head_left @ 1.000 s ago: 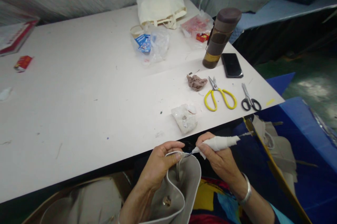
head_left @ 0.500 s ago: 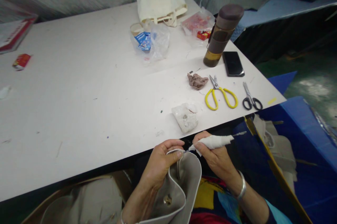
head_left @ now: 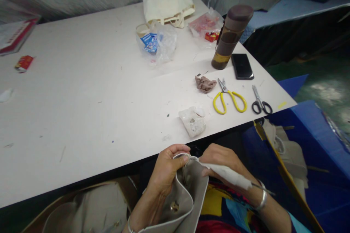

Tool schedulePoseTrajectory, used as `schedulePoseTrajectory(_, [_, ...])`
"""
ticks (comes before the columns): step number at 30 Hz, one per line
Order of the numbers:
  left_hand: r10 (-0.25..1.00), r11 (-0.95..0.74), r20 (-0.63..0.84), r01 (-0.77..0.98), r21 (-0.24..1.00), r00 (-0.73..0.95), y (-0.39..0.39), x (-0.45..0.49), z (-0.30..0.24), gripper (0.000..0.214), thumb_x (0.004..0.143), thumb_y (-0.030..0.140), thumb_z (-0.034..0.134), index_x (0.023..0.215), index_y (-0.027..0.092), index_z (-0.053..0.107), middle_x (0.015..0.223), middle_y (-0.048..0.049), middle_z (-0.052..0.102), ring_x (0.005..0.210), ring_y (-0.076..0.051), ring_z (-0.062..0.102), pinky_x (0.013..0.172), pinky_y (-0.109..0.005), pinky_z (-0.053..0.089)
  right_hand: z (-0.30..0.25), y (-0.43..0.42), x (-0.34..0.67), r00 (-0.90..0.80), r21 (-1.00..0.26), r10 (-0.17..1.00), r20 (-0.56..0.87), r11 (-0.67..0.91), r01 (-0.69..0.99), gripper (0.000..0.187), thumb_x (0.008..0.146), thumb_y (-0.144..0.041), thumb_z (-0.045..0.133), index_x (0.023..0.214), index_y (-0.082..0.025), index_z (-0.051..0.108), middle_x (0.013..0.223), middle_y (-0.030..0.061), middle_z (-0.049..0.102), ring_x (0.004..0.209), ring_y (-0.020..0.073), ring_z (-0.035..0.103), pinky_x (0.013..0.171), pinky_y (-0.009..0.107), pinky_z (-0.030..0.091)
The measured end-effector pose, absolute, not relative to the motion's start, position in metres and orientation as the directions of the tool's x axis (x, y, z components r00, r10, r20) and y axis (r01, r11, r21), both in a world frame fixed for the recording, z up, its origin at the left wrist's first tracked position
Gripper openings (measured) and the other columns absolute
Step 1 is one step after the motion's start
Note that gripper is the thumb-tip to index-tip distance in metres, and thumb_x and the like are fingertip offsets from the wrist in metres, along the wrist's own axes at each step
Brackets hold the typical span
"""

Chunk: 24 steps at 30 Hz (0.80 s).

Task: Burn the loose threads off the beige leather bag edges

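My left hand [head_left: 166, 171] is closed on the top edge of a beige bag [head_left: 199, 189], thumb inside and fingers behind. The bag's mouth gapes towards me, and a gold-coloured snap [head_left: 174, 206] shows on its near panel. At the same rim, to the right, my right hand [head_left: 222, 158] holds a slim tool [head_left: 232, 176] with a handle wrapped in white and a thin metal shaft sticking out at its rear. The tool slants down to the right across the hand. Its front tip is hidden at the bag's edge, and the right fingertips are close against that edge.
Yellow-handled scissors [head_left: 229, 98], black-handled scissors [head_left: 261, 104], a crumpled brown wad [head_left: 205, 84] and a clear plastic packet [head_left: 193, 121] lie on the white table [head_left: 82, 116]. Behind them are a bottle [head_left: 231, 38] and a phone [head_left: 242, 66]. Boxes of beige pieces flank me.
My right hand has turned over and come closer to the bag's rim, swinging the tool's rear end down to the right. My left hand and the bag stay nearly in place.
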<state>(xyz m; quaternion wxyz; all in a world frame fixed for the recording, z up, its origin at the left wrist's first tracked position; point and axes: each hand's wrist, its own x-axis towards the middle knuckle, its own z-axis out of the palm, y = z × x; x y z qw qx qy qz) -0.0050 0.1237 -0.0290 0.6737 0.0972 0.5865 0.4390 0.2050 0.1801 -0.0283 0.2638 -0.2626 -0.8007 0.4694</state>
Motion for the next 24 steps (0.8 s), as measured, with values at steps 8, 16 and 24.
schedulePoseTrajectory(8, [0.765,0.575,-0.631,-0.302,0.761,-0.133,0.119,0.000,-0.025,0.019,0.066,0.022,0.082,0.084,0.017,0.076,0.079,-0.0014,0.071,0.068,-0.013,0.058,0.068,-0.025,0.044,-0.002,0.176,0.212,-0.611,-0.875,0.740,0.281,0.460,0.154,0.028,0.104,-0.045,0.061,0.108,-0.023,0.078,0.074,0.0039,0.075,0.065,0.0190,0.068,0.063,0.032,0.053])
schedulePoseTrajectory(16, [0.837,0.485,-0.521,-0.210,0.849,-0.171,0.111,0.002,-0.016,0.024,0.069,0.021,0.082,0.090,0.018,0.071,0.084,-0.0021,0.073,0.079,-0.017,0.065,0.075,-0.027,0.048,-0.032,0.146,0.197,-0.435,-0.986,0.901,0.008,0.080,0.148,0.021,0.103,-0.037,0.063,0.118,-0.024,0.070,0.103,0.0055,0.079,0.087,0.0189,0.077,0.075,0.025,0.061])
schedulePoseTrajectory(24, [0.863,0.470,-0.484,-0.122,0.874,-0.145,0.102,0.001,-0.013,0.036,0.072,0.023,0.083,0.104,0.019,0.069,0.088,-0.0022,0.073,0.082,-0.019,0.067,0.077,-0.028,0.049,-0.024,0.134,0.186,-0.467,-0.972,0.884,-0.023,0.089,0.216,0.022,0.099,-0.035,0.068,0.118,-0.025,0.061,0.094,0.0003,0.072,0.076,0.0143,0.068,0.069,0.021,0.052])
